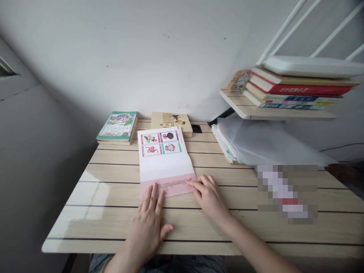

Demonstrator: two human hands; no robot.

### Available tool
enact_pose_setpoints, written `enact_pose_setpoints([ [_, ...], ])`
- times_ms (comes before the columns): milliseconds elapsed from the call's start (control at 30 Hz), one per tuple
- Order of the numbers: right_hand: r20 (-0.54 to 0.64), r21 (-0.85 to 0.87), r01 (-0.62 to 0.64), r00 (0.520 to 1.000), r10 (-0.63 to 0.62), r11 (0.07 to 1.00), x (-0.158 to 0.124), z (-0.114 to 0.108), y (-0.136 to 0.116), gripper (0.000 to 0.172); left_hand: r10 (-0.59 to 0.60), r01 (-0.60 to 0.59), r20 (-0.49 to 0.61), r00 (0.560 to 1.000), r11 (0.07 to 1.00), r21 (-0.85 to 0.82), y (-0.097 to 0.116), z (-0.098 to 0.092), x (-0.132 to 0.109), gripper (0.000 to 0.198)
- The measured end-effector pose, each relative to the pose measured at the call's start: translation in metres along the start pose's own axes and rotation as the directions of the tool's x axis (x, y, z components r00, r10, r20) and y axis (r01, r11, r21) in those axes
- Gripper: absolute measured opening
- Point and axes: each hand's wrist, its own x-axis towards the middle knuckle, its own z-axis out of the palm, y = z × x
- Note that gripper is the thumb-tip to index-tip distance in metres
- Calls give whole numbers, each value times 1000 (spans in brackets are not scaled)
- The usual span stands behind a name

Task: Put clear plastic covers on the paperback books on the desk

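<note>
An open booklet (159,165) lies on the wooden desk. Its far part shows a white page with several framed colour pictures, and its near part is a pink flap with small print. My left hand (149,216) rests flat with its fingers stretched onto the flap's lower left edge and the thumb out to the side. At the flap's right edge my right hand (210,195) is closed, its index finger on the printed strip and its other fingers curled. The thumb lies by the edge and is partly hidden.
Left behind the booklet is a green-bordered book stack (118,127); beige books (172,121) stand against the wall. Papers in a translucent sleeve (256,140) lie under a raised shelf (256,108) holding stacked books (301,90). A pixelated patch (287,193) covers something at right.
</note>
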Motion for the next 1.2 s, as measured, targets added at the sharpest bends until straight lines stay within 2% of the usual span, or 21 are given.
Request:
enact_pose_setpoints([
  [167,7,-45,-72,997,72,996,3,-5,-5,29,-21,21,-28,999,1000,0,1,1,1,80],
  [300,55,-124,-133,989,141,983,0,-6,-35,33,-25,26,-60,998,999,26,1,3,1,80],
  [367,113,-105,-78,989,90,991,-5,-3,-57,36,-13,18,-83,996,998,60,1,4,1,78],
  [433,209,-32,26,978,-19,999,-12,2,-75,44,12,-1,-107,994,995,101,0,3,2,75],
  [533,324,26,96,941,-99,995,-21,7,-87,55,62,-44,-120,991,988,148,-2,0,3,72],
  [700,404,1,100,910,-92,995,-25,7,-88,66,59,-37,-134,989,987,158,-1,0,3,73],
  [900,351,-126,105,935,-55,986,-30,11,-81,65,33,-14,-117,993,986,163,1,1,2,70],
  [1067,249,-304,-26,963,106,952,-36,6,-48,66,-1,14,-110,994,993,115,2,-5,4,71],
  [1200,240,-380,-130,942,233,916,-40,-2,-29,66,-19,27,-82,996,995,100,2,-6,4,71],
])
